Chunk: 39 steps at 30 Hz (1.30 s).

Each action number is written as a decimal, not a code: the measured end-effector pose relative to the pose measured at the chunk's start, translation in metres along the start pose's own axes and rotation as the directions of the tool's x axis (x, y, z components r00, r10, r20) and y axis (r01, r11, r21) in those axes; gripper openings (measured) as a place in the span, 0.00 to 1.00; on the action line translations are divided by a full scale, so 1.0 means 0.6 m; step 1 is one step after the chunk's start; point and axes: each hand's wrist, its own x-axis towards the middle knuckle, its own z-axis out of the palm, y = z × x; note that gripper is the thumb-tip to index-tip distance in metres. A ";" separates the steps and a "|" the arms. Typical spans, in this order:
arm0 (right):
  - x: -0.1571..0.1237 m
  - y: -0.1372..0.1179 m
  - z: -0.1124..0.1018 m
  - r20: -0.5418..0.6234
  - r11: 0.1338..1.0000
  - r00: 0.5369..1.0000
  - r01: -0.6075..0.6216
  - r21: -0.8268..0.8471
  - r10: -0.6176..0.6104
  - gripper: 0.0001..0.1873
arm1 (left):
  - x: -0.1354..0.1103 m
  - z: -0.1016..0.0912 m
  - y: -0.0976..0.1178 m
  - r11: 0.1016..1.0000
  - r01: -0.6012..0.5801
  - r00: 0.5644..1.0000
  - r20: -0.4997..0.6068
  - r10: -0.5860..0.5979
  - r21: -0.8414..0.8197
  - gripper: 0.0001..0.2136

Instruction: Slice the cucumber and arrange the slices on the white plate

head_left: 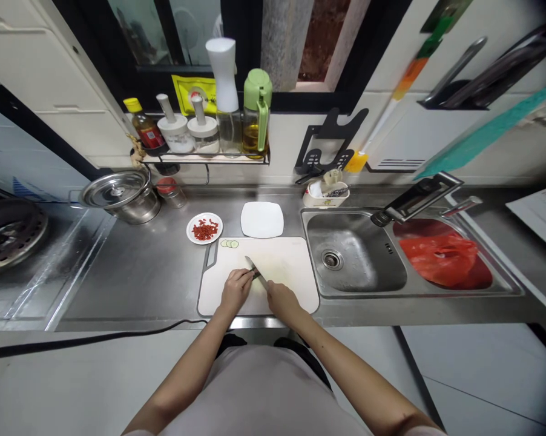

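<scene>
A white cutting board [218, 284] lies on the counter in front of me. My right hand [282, 301] is closed round the handle of a kitchen knife [257, 271], its blade slanting up and left over the board. Close by the blade, the fingers of my left hand [236, 289] are pinched on a small dark piece [255, 274], mostly hidden by the fingers and knife, so its kind is unclear. Several thin cucumber slices [230, 244] overlap at the board's upper left. The board's middle looks damp.
Behind the board stand a plate of chopped red pieces [204, 229] and a white square plate [262, 219]. A lidded steel pot [128, 195] and red-capped jar [171, 191] are left. The sink [359, 257] with a red bag [440, 257] lies right. A bottle rack [209, 158] hangs above.
</scene>
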 end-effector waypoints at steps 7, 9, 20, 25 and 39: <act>-0.017 0.006 -0.001 0.018 1.000 1.000 -0.014 0.003 0.014 0.14 | -0.001 0.002 -0.003 1.000 -0.008 1.000 -0.003 0.008 -0.008 0.11; -0.024 0.009 0.000 0.015 1.000 1.000 -0.014 0.002 0.014 0.14 | -0.001 0.002 -0.003 1.000 -0.007 1.000 -0.003 0.007 -0.010 0.11; -0.049 0.013 -0.010 0.078 0.999 0.996 -0.038 -0.026 0.040 0.15 | 0.000 0.000 -0.004 1.000 0.001 1.000 0.007 -0.001 -0.020 0.11; -0.041 0.016 -0.006 0.064 1.000 0.998 -0.020 -0.017 0.021 0.16 | 0.003 0.000 -0.006 0.999 -0.027 1.000 -0.005 0.027 -0.019 0.11; -0.022 0.004 -0.012 0.090 0.998 0.995 -0.026 -0.052 0.031 0.15 | 0.005 0.000 -0.010 0.999 -0.052 0.999 -0.017 0.051 -0.006 0.11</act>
